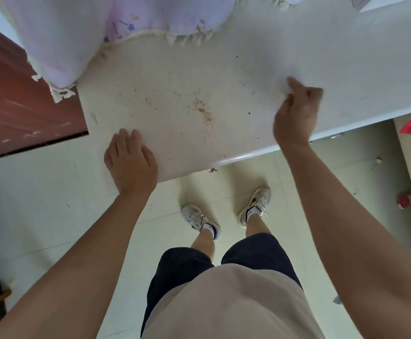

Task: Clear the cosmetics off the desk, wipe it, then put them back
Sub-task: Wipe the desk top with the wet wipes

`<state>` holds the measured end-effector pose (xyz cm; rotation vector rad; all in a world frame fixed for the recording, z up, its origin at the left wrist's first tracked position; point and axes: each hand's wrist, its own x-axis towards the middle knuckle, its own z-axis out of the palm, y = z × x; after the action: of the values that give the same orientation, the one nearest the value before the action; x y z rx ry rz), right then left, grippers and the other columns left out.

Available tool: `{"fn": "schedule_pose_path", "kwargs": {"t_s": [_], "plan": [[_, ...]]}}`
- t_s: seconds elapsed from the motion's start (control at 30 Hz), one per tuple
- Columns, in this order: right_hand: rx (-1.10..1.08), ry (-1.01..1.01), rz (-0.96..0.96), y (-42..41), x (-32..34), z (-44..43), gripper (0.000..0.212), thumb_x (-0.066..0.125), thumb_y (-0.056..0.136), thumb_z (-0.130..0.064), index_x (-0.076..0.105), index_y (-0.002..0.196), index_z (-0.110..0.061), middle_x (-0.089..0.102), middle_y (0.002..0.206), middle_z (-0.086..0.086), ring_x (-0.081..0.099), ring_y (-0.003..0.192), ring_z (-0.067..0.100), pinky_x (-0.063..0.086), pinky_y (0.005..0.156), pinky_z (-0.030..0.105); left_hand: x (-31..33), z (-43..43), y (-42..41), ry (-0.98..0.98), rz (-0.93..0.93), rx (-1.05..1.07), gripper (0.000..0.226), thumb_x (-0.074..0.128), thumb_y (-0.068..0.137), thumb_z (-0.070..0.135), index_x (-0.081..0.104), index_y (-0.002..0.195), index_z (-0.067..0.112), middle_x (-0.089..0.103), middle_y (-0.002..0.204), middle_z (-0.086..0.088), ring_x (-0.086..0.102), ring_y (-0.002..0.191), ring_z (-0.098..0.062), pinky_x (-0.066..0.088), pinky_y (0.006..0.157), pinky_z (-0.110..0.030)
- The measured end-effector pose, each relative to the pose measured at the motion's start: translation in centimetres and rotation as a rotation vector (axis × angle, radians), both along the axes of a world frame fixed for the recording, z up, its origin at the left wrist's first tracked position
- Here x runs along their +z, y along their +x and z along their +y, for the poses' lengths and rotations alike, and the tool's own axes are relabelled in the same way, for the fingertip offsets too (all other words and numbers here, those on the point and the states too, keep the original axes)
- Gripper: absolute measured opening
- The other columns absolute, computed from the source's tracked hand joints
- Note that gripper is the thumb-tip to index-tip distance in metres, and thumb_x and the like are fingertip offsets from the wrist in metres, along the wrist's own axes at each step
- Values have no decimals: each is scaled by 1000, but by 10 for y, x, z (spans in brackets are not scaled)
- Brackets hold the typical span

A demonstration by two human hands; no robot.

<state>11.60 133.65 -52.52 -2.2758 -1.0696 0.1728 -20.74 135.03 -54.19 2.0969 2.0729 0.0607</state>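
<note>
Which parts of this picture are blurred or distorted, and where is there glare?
Head view: the right hand is motion-blurred at its fingers; the brown panel shows streaks; the desk bows from the wide lens, with glare along its front rim; the left hand looks sharp.

The desk [224, 69] has a white, glossy top with a rounded front edge and runs slantwise across the view. Brown crumbs [202, 110] and specks are scattered over its middle, thickest in one small patch. Toward its right, a blurred white sheet, perhaps a wipe [281, 94], lies against the surface.
</note>
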Motion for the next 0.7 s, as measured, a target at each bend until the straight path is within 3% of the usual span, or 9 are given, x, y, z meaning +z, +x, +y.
{"fn": "schedule_pose_path", "kwargs": {"t_s": [0.1, 0.17, 0.27, 0.37, 0.47, 0.57, 0.7], "plan": [[-292, -282, -76, 42, -14, -28, 49, 41, 93, -5, 51, 139, -19, 44, 130, 19, 49, 111, 35, 37, 94, 38, -3, -1, -4, 23, 11, -20, 45, 40, 96, 23, 46, 138, 9, 41, 147, -19, 35, 136, -38, 28, 107, -51], [-344, -353, -152, 30, -27, -46, 48, 40, 93, -9, 52, 138, -20, 49, 124, 20, 51, 106, 37, 39, 88, 42, -3, 0, -7, 18, 26, -47, 45, 39, 97, 25, 45, 139, 10, 41, 148, -18, 35, 136, -38, 29, 106, -51], [-217, -296, -272, -23, -34, -58, 51, 46, 83, -8, 58, 131, -15, 57, 107, 19, 55, 88, 36, 41, 73, 41, -3, 0, -11, 9, 38, -72, 45, 38, 98, 27, 43, 140, 11, 39, 149, -17, 34, 137, -37, 29, 105, -51], [58, -393, -191, -89, -27, -56, 55, 51, 83, -13, 50, 138, -13, 55, 112, 17, 52, 92, 35, 39, 77, 42, -5, -2, -11, 23, 40, -78, 46, 37, 99, 28, 43, 141, 11, 40, 149, -17, 34, 137, -36, 28, 105, -50], [271, -255, -35, -143, -20, -47, 50, 50, 83, -11, 54, 133, -5, 56, 104, 17, 53, 85, 35, 44, 75, 44, -5, -1, -10, 25, 27, -62, 46, 37, 98, 28, 44, 141, 11, 40, 149, -17, 34, 137, -37, 28, 106, -51], [446, -85, 167, -143, -10, -31, 41, 49, 90, -5, 59, 129, -4, 55, 103, 15, 57, 83, 31, 50, 78, 41, -3, 0, -11, 16, 6, -49, 45, 40, 98, 26, 45, 140, 12, 40, 149, -16, 34, 137, -36, 28, 106, -51], [164, -30, 162, -87, -8, -17, 38, 49, 93, -11, 59, 130, -12, 51, 112, 9, 53, 75, 17, 45, 74, 27, -4, 1, -14, 48, 6, -64, 44, 41, 97, 23, 47, 139, 13, 43, 147, -14, 37, 136, -35, 30, 104, -50]]}}
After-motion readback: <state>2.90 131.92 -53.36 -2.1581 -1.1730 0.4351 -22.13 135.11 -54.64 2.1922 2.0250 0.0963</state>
